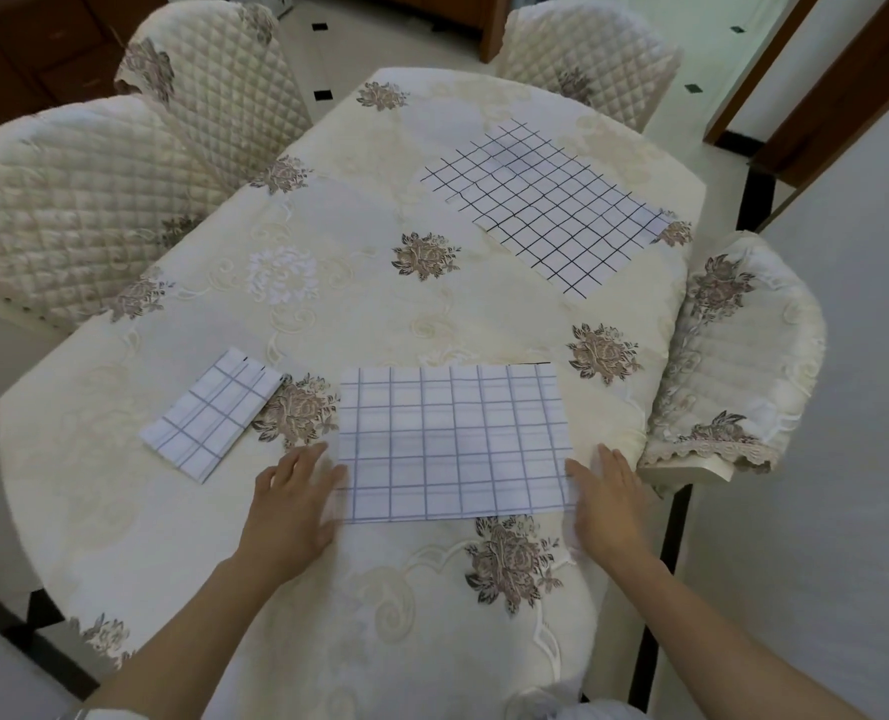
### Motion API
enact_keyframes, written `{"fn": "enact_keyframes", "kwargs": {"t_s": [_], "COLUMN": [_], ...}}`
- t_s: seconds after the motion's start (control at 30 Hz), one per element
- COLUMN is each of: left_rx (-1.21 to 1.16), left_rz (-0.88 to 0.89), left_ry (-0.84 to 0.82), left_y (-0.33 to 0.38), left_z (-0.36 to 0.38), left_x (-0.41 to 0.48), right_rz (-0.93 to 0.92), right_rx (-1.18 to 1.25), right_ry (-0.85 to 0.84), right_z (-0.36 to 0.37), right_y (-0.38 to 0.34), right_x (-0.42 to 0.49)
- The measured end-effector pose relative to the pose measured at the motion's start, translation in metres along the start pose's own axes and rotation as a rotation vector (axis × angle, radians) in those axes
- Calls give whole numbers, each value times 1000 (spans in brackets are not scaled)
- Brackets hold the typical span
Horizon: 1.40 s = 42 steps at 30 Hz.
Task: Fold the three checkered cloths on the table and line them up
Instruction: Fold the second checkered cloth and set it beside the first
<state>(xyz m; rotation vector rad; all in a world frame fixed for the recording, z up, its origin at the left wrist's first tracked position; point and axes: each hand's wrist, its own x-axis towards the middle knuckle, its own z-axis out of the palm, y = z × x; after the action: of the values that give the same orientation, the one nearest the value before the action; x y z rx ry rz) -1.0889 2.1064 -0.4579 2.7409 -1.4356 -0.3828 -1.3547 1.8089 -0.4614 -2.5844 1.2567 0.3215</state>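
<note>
Three checkered cloths on a floral table, hands at the nearest one

Two bare forearms reach in from the near edge. The left hand (289, 498) lies flat, fingers spread, its fingertips touching the left edge of the middle cloth (455, 441). The right hand (608, 498) lies flat too, fingers together, touching that cloth's right edge. Neither hand grips anything; both are released, palms down.

The middle cloth is a wide white rectangle with thin blue-grey grid lines, lying flat near the front of the table (328, 262), which wears a cream cover with brown flower patterns. Just left of the middle cloth, apart from it, sits the small folded cloth (213, 420), turned at an angle. Well beyond the middle cloth, toward the far right, the large cloth (546, 205) with black grid lines lies spread open. Quilted cream chairs (88, 200) stand around the table.
</note>
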Motion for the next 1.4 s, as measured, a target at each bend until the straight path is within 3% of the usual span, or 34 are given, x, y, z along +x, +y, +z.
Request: {"fn": "enact_keyframes", "kwargs": {"t_s": [0.23,0.47,0.9,1.17,1.4], "left_rx": [28,79,106,31,-38], "left_rz": [110,199,214,173,243], "left_ry": [-60,-48,-33,161,314], "left_y": [18,27,37,38,36], "left_z": [3,10,8,11,1], "left_x": [16,24,38,39,42], "right_rz": [-195,-130,-181,-201,-196], "right_rx": [31,94,4,-15,-25], "right_ry": [-27,-72,-105,-126,-119], "right_z": [12,19,10,10,10], "right_y": [-56,-74,-79,-74,-73], "right_x": [-21,-32,-28,-25,-24]}}
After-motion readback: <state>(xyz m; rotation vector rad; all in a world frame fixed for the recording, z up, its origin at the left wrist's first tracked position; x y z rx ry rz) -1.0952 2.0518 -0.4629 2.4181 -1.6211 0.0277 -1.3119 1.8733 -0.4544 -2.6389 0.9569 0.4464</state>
